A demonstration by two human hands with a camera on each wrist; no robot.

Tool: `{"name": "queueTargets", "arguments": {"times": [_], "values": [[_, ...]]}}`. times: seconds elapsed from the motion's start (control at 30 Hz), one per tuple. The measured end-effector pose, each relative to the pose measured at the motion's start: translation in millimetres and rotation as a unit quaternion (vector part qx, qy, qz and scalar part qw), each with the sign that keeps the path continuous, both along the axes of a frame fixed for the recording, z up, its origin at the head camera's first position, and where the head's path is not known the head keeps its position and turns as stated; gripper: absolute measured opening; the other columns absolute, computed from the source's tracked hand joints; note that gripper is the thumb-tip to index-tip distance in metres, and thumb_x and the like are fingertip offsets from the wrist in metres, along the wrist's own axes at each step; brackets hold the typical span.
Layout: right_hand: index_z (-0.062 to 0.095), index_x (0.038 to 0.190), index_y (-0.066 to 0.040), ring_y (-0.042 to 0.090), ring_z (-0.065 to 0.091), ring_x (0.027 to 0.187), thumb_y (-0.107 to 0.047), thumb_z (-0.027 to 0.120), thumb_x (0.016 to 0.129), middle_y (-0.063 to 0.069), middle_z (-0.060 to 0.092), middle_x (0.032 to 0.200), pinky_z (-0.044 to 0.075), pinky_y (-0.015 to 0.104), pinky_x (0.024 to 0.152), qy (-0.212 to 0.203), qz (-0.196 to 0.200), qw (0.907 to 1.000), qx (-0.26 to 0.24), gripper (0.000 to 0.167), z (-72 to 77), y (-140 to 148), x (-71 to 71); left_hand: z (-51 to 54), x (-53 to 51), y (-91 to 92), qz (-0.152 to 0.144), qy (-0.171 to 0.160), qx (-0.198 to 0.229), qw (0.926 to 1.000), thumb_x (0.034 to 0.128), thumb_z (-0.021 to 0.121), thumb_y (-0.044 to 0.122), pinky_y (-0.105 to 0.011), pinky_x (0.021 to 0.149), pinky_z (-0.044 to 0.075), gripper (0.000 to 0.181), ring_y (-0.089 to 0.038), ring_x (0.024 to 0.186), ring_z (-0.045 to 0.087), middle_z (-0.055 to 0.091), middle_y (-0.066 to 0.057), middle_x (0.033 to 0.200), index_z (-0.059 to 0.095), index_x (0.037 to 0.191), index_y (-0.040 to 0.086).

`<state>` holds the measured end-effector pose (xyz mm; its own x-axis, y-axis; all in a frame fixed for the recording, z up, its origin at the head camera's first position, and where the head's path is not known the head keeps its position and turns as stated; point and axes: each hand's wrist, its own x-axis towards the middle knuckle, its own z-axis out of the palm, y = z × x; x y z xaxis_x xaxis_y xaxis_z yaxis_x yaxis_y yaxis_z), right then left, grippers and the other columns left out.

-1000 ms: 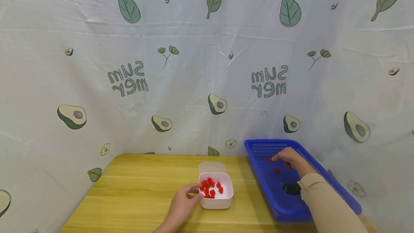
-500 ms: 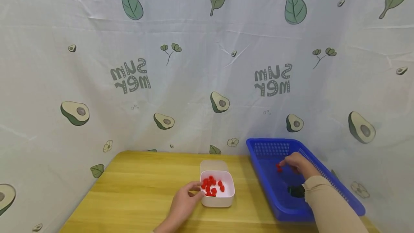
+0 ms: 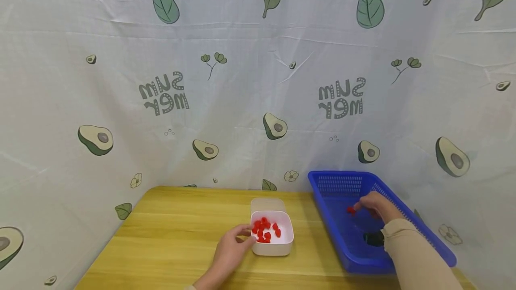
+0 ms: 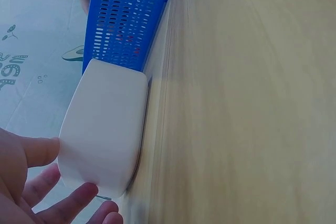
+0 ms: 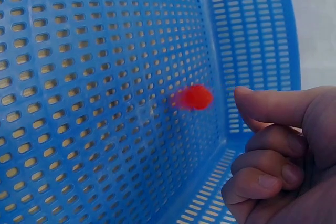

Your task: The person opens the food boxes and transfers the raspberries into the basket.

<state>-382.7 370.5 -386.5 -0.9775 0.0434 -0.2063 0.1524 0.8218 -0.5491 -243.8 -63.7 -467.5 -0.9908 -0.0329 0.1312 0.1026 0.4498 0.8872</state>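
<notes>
A white box (image 3: 273, 249) stands on the table, with several small red pieces (image 3: 264, 223) inside. My left hand (image 3: 231, 249) is at its left side, fingers loosely spread. In the left wrist view, thumb and fingertips touch the box (image 4: 107, 124). Reaching into the blue basket (image 3: 334, 236), my right hand (image 3: 376, 205) has its fingertips beside red on the basket floor (image 3: 350, 210). The right wrist view shows this red piece (image 5: 197, 97) blurred, just apart from the thumb tip. The fingers of that hand (image 5: 268, 166) are curled, with nothing visible in them.
Behind the white box lies a pale flat lid (image 3: 268, 203). A dark object (image 3: 374, 238) sits under the right wrist. The wooden table (image 3: 181, 227) extends to the left, and a printed curtain (image 3: 242, 102) hangs behind it.
My right hand has shifted slightly right and toward me inside the basket. The two red pieces, apart before, now appear together at its fingertips. My left hand stays at the box.
</notes>
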Motion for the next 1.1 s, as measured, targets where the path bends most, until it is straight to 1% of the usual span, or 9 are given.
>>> {"name": "queueTargets", "arguments": {"times": [0.13, 0.37, 0.47, 0.53, 0.6, 0.67, 0.8, 0.9, 1.1], "values": [[0.047, 0.058, -0.007, 0.017, 0.050, 0.048, -0.018, 0.065, 0.088, 0.002, 0.047, 0.051, 0.047, 0.032, 0.053, 0.003, 0.009, 0.9999, 0.010, 0.037, 7.3, -7.7, 0.8, -1.0, 0.2, -0.1, 0.002, -0.003, -0.004, 1.0000, 0.0904, 0.075, 0.026, -0.035, 0.074, 0.054, 0.032, -0.015, 0.089, 0.063, 0.071, 0.002, 0.107, 0.071, 0.121, 0.019], [0.033, 0.059, -0.020, 0.007, 0.028, 0.044, -0.020, 0.068, 0.087, -0.008, 0.029, 0.048, 0.028, 0.024, 0.044, 0.004, 0.013, 0.9990, -0.042, 0.044, 16.5, -37.1, 2.1, -2.2, 2.6, -1.2, 0.005, -0.013, -0.004, 0.9999, 0.0904, 0.075, 0.025, -0.035, 0.074, 0.052, 0.032, -0.016, 0.089, 0.062, 0.071, 0.000, 0.108, 0.071, 0.122, 0.019], [0.053, 0.064, -0.012, 0.007, 0.027, 0.044, -0.018, 0.069, 0.088, -0.008, 0.029, 0.049, 0.028, 0.024, 0.045, 0.013, 0.025, 0.9975, -0.064, 0.029, 23.4, -50.3, 2.2, -1.4, 2.8, -0.5, 0.005, -0.010, 0.001, 0.9999, 0.0906, 0.075, 0.025, -0.034, 0.073, 0.052, 0.033, -0.015, 0.089, 0.062, 0.071, 0.001, 0.109, 0.071, 0.123, 0.018], [0.070, 0.082, -0.001, 0.007, 0.028, 0.043, -0.017, 0.069, 0.089, -0.008, 0.030, 0.049, 0.029, 0.024, 0.045, 0.020, 0.038, 0.9961, -0.077, 0.018, 28.7, -58.9, 3.2, -1.0, 2.4, -0.1, 0.003, -0.004, 0.003, 1.0000, 0.0906, 0.075, 0.025, -0.034, 0.073, 0.052, 0.033, -0.015, 0.089, 0.063, 0.072, 0.001, 0.108, 0.071, 0.123, 0.018], [0.072, 0.106, 0.007, 0.007, 0.027, 0.043, -0.015, 0.070, 0.089, -0.008, 0.030, 0.050, 0.029, 0.024, 0.045, 0.023, 0.047, 0.9939, -0.098, 0.028, 34.0, -68.5, 5.6, -0.4, 2.3, 0.0, 0.000, 0.000, 0.004, 1.0000, 0.0907, 0.075, 0.024, -0.034, 0.073, 0.053, 0.033, -0.016, 0.089, 0.063, 0.072, 0.000, 0.108, 0.071, 0.123, 0.017], [0.068, 0.118, 0.010, 0.007, 0.029, 0.042, -0.015, 0.069, 0.090, -0.008, 0.032, 0.052, 0.029, 0.025, 0.046, 0.023, 0.060, 0.9919, -0.110, 0.037, 39.1, -78.3, 8.5, -0.2, 2.2, -0.2, -0.002, 0.000, 0.003, 1.0000, 0.0908, 0.074, 0.024, -0.034, 0.073, 0.053, 0.033, -0.016, 0.089, 0.063, 0.071, 0.000, 0.108, 0.071, 0.123, 0.017], [0.067, 0.121, 0.008, 0.008, 0.028, 0.043, -0.015, 0.070, 0.091, -0.007, 0.049, 0.064, 0.029, 0.026, 0.046, 0.031, 0.065, 0.9885, -0.133, 0.038, 44.4, -95.5, 11.1, -0.3, 2.0, -0.5, -0.002, -0.004, 0.001, 1.0000, 0.0912, 0.074, 0.024, -0.034, 0.073, 0.053, 0.033, -0.016, 0.089, 0.063, 0.071, -0.001, 0.109, 0.070, 0.123, 0.017], [0.068, 0.121, 0.007, 0.008, 0.028, 0.044, -0.015, 0.071, 0.091, -0.006, 0.051, 0.068, 0.029, 0.025, 0.047, 0.035, 0.068, 0.9856, -0.151, 0.037, 44.4, -105.8, 10.6, -1.1, 1.7, -0.9, -0.003, -0.001, 0.001, 1.0000, 0.0914, 0.074, 0.025, -0.035, 0.074, 0.053, 0.033, -0.016, 0.089, 0.062, 0.071, -0.001, 0.110, 0.070, 0.124, 0.018], [0.067, 0.122, 0.004, 0.008, 0.025, 0.045, -0.015, 0.073, 0.089, -0.007, 0.031, 0.050, 0.026, 0.025, 0.047, 0.024, 0.078, 0.9785, -0.189, 0.039, 50.4, -124.6, 14.5, 0.4, 1.1, 1.0, -0.001, 0.000, 0.004, 1.0000, 0.0907, 0.074, 0.026, -0.034, 0.073, 0.052, 0.034, -0.016, 0.089, 0.063, 0.071, 0.000, 0.108, 0.070, 0.123, 0.018]]}}
